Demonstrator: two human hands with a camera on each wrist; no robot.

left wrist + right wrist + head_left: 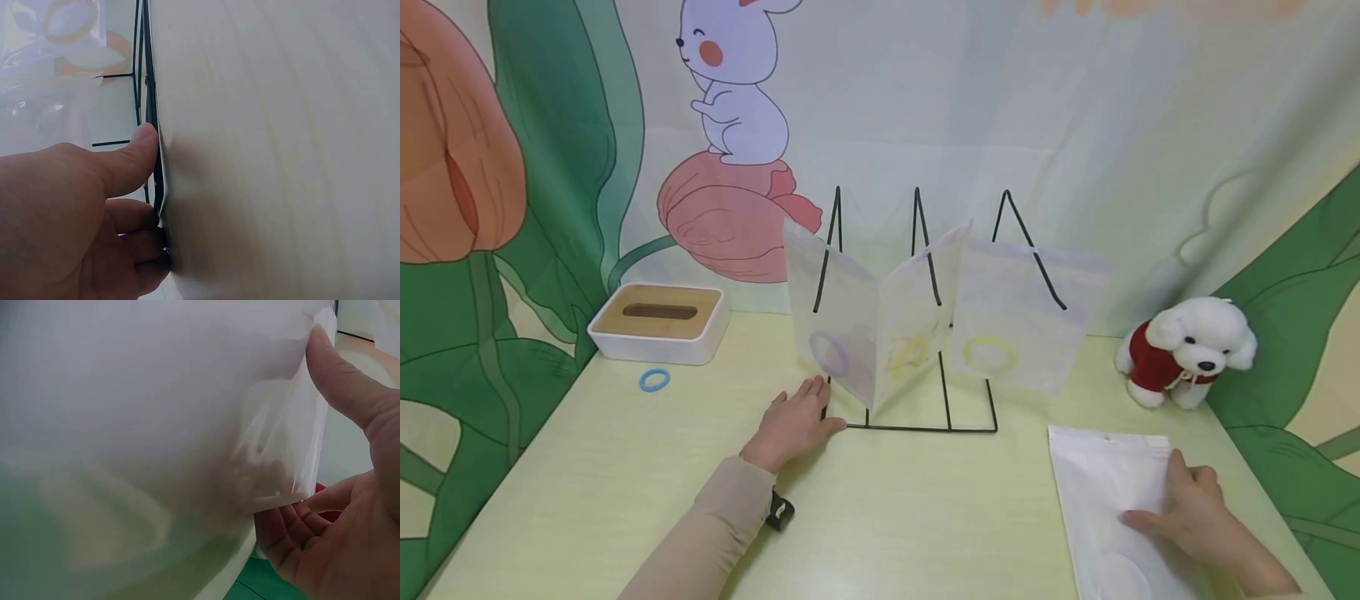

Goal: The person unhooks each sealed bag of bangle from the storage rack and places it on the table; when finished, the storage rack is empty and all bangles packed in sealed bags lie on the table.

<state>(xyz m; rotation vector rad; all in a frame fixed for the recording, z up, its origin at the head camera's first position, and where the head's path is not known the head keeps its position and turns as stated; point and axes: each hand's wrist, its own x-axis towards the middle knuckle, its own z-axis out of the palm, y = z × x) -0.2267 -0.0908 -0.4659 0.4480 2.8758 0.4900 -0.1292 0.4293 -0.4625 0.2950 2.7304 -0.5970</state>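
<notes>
A black wire rack (910,429) stands mid-table. My left hand (793,425) rests at its front left corner; in the left wrist view the thumb (145,134) touches the front bar, fingertips low at the corner. On the right, my right hand (1198,508) holds a white zip bag (1105,475) by its right edge, thumb on top and fingers beneath. A faint round shape shows low in that bag. Three translucent zip bags hang on the rack: a left one (842,308) with a purple ring, a middle one (917,308), and a right one (1030,287) with a yellow ring.
At the back left sits a white tissue box (655,342) with a wooden lid, and in front of it a blue ring (655,380). A white plush dog (1187,350) in red stands at the back right. Behind the table hangs a printed curtain (1037,100).
</notes>
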